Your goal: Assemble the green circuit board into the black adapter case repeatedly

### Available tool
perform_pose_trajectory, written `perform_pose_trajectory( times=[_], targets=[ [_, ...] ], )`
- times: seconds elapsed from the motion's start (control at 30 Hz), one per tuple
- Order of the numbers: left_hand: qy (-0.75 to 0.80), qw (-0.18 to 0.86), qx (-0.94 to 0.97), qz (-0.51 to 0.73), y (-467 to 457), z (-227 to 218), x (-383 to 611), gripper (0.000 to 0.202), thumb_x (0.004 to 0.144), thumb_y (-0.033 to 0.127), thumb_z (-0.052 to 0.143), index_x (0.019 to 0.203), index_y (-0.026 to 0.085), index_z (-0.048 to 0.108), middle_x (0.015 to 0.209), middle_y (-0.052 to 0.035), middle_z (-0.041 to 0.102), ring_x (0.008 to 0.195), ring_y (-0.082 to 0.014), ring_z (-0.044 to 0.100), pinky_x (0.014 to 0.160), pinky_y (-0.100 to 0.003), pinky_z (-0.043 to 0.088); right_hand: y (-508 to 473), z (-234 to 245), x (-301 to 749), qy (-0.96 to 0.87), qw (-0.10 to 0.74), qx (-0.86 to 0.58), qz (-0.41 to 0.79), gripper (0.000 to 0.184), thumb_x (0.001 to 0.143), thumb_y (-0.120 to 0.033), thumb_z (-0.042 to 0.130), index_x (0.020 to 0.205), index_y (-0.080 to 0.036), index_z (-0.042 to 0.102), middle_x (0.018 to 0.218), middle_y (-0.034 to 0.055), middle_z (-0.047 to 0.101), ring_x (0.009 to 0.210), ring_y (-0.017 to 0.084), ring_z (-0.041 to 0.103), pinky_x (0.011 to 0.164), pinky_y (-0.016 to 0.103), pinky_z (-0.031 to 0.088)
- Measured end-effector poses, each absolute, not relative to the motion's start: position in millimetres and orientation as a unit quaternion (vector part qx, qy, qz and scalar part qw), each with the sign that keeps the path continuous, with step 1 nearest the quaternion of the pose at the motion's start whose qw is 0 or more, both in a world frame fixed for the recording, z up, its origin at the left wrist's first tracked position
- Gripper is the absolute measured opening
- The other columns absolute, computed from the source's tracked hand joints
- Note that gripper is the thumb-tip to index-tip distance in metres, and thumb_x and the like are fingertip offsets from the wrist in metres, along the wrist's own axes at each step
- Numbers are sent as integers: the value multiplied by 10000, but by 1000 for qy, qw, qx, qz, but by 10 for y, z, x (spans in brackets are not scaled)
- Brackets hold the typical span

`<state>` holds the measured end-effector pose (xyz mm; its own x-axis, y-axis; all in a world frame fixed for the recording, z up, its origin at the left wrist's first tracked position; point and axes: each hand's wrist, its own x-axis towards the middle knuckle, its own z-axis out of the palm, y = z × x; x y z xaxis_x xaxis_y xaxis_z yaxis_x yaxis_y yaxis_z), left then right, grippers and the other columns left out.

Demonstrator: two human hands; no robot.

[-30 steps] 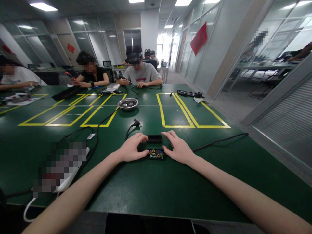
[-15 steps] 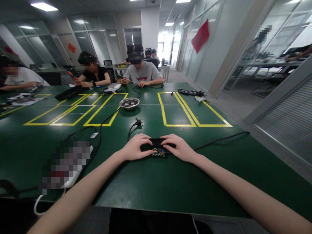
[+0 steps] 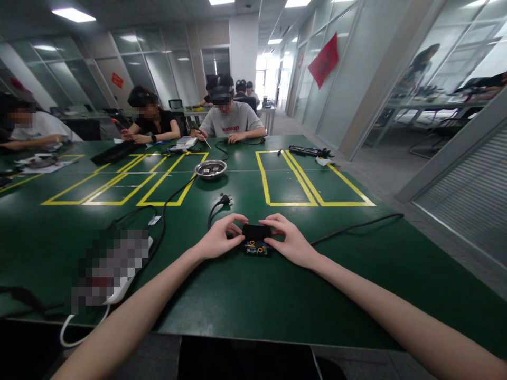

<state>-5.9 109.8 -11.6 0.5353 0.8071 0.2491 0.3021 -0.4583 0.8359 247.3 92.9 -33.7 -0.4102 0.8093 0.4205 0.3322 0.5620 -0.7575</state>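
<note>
In the head view, a black plastic cover (image 3: 256, 232) is tilted up at the far side of a small circuit board (image 3: 252, 250) with copper-coloured coils. My left hand (image 3: 222, 236) has its thumb and fingers at the cover's left end. At the right end, my right hand (image 3: 292, 240) grips the cover between thumb and fingers. The board seems to sit in a black adapter case low on the table; the case is mostly hidden. A black cable (image 3: 356, 227) runs off to the right from behind my right hand.
On the green table (image 3: 222, 311) lie a black power plug (image 3: 225, 200), a metal bowl (image 3: 210, 169) with small metal parts, and a partly blurred white object (image 3: 127, 282) with cords. Yellow tape (image 3: 293, 203) marks rectangles. Co-workers sit across; a black folded device (image 3: 311, 151) lies far right.
The black cover has tilted up, so its surface shows more. My fingers have shifted outward to its two ends, and the board is less covered by my hands.
</note>
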Motion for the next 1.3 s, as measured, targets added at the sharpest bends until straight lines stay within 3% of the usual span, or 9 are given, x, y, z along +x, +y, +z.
perform_pose_trajectory(
  times=[0.23, 0.37, 0.53, 0.63, 0.73, 0.9, 1.07, 1.2, 1.3],
  targets=[
    [361, 414, 764, 338, 1131, -169, -38, 269, 859, 186, 601, 1117, 143, 663, 1061, -79, 707, 793, -149, 716, 802, -329, 606, 939, -353, 2454, -782, 409, -369, 292, 410, 848, -71, 625, 1224, -217, 699, 1163, 84, 590, 1116, 224, 655, 944, 401, 620],
    [351, 421, 764, 340, 1124, -140, -56, 300, 827, 183, 626, 1122, 141, 658, 1074, -80, 700, 791, -146, 708, 797, -329, 596, 909, -309, 2473, -775, 400, -366, 325, 385, 859, -113, 633, 1227, -214, 686, 1146, 74, 596, 1021, 201, 681, 850, 369, 649],
    [322, 397, 802, 311, 1106, -74, -92, 182, 799, 175, 615, 962, 146, 692, 992, -60, 677, 843, -158, 682, 794, -301, 570, 867, -231, 2494, -799, 395, -334, 307, 165, 940, -256, 644, 1081, -211, 716, 1099, 81, 632, 1009, 208, 672, 807, 354, 633],
    [292, 379, 833, 279, 1080, -53, -93, 159, 753, 190, 649, 906, 157, 680, 1021, -61, 674, 894, -174, 654, 805, -296, 548, 863, -212, 2500, -834, 376, -300, 270, 80, 944, -258, 660, 935, -199, 714, 1032, 74, 645, 942, 195, 672, 843, 363, 597],
    [316, 321, 858, 247, 1048, -69, -70, 256, 725, 270, 763, 942, 180, 663, 981, -36, 688, 854, -177, 629, 791, -298, 523, 864, -204, 2508, -857, 354, -285, 245, 38, 928, -237, 683, 941, -206, 702, 1021, 72, 655, 948, 200, 673, 877, 372, 569],
    [316, 226, 894, 223, 1001, -101, -35, 316, 776, 301, 756, 1065, 211, 667, 971, -34, 703, 862, -195, 649, 807, -305, 512, 849, -161, 2533, -878, 319, -287, 214, 86, 929, -225, 674, 1012, -203, 667, 1055, 78, 660, 953, 199, 673, 848, 344, 559],
    [304, 176, 912, 212, 993, -75, -13, 294, 897, 307, 629, 1164, 184, 649, 1029, -84, 723, 916, -224, 674, 834, -332, 519, 845, -158, 2539, -908, 251, -300, 149, 360, 793, -305, 837, 1056, -190, 618, 1138, 101, 650, 971, 228, 664, 799, 338, 553],
    [292, 126, 930, 185, 1027, -92, 19, 346, 885, 380, 680, 1172, 188, 651, 1086, -102, 727, 998, -258, 668, 893, -362, 516, 877, -203, 2514, -916, 237, -316, 62, 213, 923, -302, 702, 1094, -189, 645, 1045, 105, 690, 925, 243, 665, 799, 365, 541],
    [307, 92, 931, 175, 1048, -114, 34, 309, 960, 413, 621, 1165, 188, 671, 1043, -103, 723, 978, -252, 663, 896, -362, 511, 896, -217, 2500, -920, 234, -315, 16, 228, 998, -337, 602, 1144, -175, 669, 982, 113, 723, 888, 253, 675, 800, 387, 533]
  ],
)
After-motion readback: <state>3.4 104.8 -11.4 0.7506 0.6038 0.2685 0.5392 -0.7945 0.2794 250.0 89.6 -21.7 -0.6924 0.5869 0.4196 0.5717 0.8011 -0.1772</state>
